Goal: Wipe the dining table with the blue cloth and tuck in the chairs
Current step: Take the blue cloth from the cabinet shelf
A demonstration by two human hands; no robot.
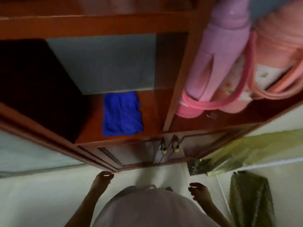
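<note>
The blue cloth [122,113] lies folded on an open shelf of a reddish wooden cabinet [101,25], right of a dark box. My left hand [102,178] hangs below the cabinet's lower left corner, fingers loosely curled and holding nothing. My right hand [199,192] hangs at the lower right, also loosely curled and empty. Both hands are well below the cloth. The dining table and chairs are out of view.
A black box [37,89] fills the shelf's left part. A pink bag [229,63] with straps sits in the right compartment. Two cabinet doors with brass handles [168,145] are shut below the shelf. Green fabric [250,199] lies on the pale floor at right.
</note>
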